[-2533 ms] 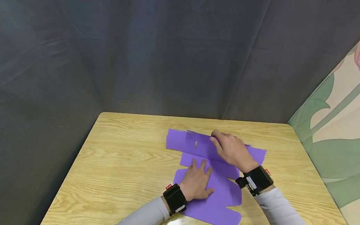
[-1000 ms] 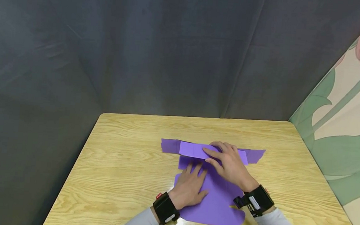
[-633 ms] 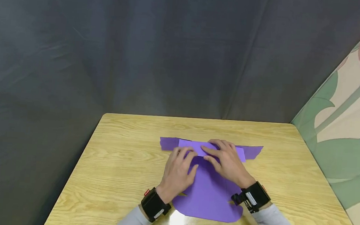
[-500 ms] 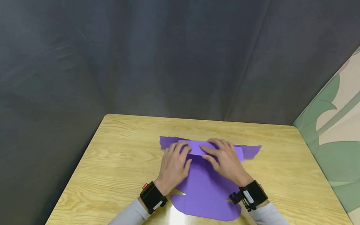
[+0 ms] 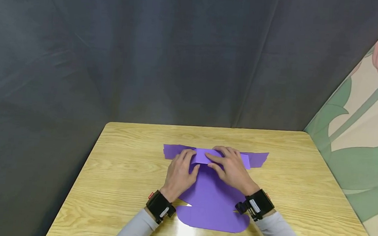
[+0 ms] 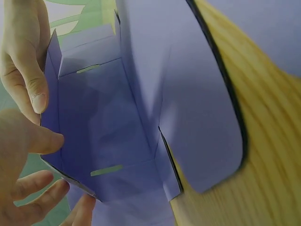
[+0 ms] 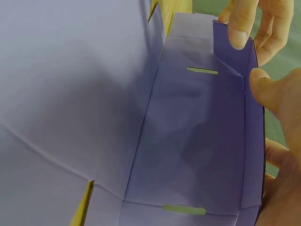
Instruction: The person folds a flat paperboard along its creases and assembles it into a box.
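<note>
A purple flat cardboard box blank (image 5: 214, 204) lies on the table, its far panel folded up with a narrow flap (image 5: 202, 156) along the top. My left hand (image 5: 180, 176) pinches the left part of this flap, thumb on the near side and fingers over the far edge. To its right, my right hand (image 5: 233, 170) grips the same flap between thumb and fingers. In the left wrist view, the raised panel (image 6: 101, 117) shows creases and two slots. Side tabs (image 5: 173, 151) stick out left and right behind the flap. Fingertips behind the panel are partly hidden.
The wooden table (image 5: 122, 172) carries the blank near its middle. A dark grey curtain (image 5: 180, 59) hangs behind and to the left. On the right is a tulip-patterned cloth (image 5: 354, 151). Both wrists wear black camera straps (image 5: 160, 205).
The far panel has been folded up and toward me. My left hand has gone from lying flat on the blank to pinching the flap beside my right hand. Both have shifted slightly left.
</note>
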`<state>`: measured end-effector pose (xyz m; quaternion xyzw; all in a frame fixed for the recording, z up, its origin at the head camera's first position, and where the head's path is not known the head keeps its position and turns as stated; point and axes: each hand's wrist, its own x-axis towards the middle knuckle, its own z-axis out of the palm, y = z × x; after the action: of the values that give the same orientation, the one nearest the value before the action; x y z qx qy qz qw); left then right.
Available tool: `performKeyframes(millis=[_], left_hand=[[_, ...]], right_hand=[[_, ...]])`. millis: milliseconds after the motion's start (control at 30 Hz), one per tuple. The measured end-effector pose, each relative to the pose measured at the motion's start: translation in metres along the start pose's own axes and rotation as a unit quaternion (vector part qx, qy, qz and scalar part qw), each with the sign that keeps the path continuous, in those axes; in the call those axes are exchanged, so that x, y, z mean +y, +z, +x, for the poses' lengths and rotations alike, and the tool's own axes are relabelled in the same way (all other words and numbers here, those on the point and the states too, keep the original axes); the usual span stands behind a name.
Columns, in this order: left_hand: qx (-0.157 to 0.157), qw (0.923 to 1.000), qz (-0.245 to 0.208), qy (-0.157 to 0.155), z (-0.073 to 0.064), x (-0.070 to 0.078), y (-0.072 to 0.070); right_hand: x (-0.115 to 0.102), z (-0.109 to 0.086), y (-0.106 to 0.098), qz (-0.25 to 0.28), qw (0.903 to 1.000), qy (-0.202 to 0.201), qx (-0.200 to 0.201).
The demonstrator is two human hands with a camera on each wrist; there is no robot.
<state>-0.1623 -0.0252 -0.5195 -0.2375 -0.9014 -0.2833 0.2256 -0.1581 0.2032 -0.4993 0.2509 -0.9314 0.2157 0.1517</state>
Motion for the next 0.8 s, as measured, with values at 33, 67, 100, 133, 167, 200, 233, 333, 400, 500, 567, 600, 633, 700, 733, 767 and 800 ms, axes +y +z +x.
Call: performKeyframes(millis=[33,67,100,133,167,200,233,333,400,500,567,600,633,700,733,767,800], left_hand=[[0.000,0.9999,-0.011,-0.003,0.0002,0.0002,0.0003],[0.002,0.9997,-0.024,-0.004,0.0006,0.0003,0.0007],[0.004,0.9993,-0.037,-0.005,0.0010,0.0007,0.0011],[0.005,0.9988,-0.049,-0.007,0.0013,0.0010,0.0015],[0.006,0.9981,-0.061,-0.008,0.0015,0.0014,0.0019],[0.007,0.9975,-0.070,-0.010,0.0017,0.0018,0.0023],[0.006,0.9969,-0.077,-0.012,0.0018,0.0022,0.0027],[0.002,0.9954,-0.093,-0.022,0.0013,0.0035,0.0032],[0.000,0.9939,-0.107,-0.027,0.0005,0.0039,0.0033],[-0.008,0.9888,-0.144,-0.038,-0.0009,0.0037,0.0039],[-0.018,0.9837,-0.173,-0.046,-0.0014,0.0032,0.0043],[-0.023,0.9813,-0.185,-0.049,-0.0016,0.0028,0.0044],[-0.031,0.9784,-0.197,-0.054,-0.0019,0.0021,0.0046],[-0.043,0.9740,-0.214,-0.061,-0.0016,0.0007,0.0038],[-0.048,0.9718,-0.221,-0.066,-0.0012,-0.0001,0.0032],[-0.052,0.9698,-0.228,-0.070,-0.0007,-0.0011,0.0022],[-0.054,0.9679,-0.234,-0.074,-0.0002,-0.0021,0.0012]], right_hand=[[-0.0004,0.0002,0.0000,0.000,1.0000,0.000,0.001],[-0.0008,0.0005,0.0002,0.000,1.0000,-0.001,0.003],[-0.0013,0.0007,0.0002,0.000,1.0000,-0.002,0.004],[-0.0017,0.0009,0.0002,0.000,1.0000,-0.002,0.005],[-0.0021,0.0011,0.0004,0.001,1.0000,-0.002,0.006],[-0.0024,0.0014,0.0011,0.001,1.0000,-0.004,0.008],[-0.0025,0.0016,0.0019,0.000,0.9999,-0.005,0.009],[-0.0037,0.0020,0.0035,-0.006,0.9999,-0.006,0.007],[-0.0048,0.0023,0.0048,-0.009,0.9999,-0.007,0.006],[-0.0066,0.0028,0.0055,-0.012,0.9999,-0.005,0.006],[-0.0067,0.0033,0.0072,-0.017,0.9998,-0.007,0.010],[-0.0067,0.0034,0.0076,-0.017,0.9998,-0.007,0.012],[-0.0067,0.0035,0.0078,-0.018,0.9997,-0.006,0.013],[-0.0066,0.0036,0.0080,-0.019,0.9997,-0.006,0.015],[-0.0065,0.0036,0.0079,-0.018,0.9997,-0.006,0.016],[-0.0066,0.0037,0.0073,-0.015,0.9998,-0.004,0.014],[-0.0068,0.0038,0.0067,-0.013,0.9998,-0.003,0.012]])
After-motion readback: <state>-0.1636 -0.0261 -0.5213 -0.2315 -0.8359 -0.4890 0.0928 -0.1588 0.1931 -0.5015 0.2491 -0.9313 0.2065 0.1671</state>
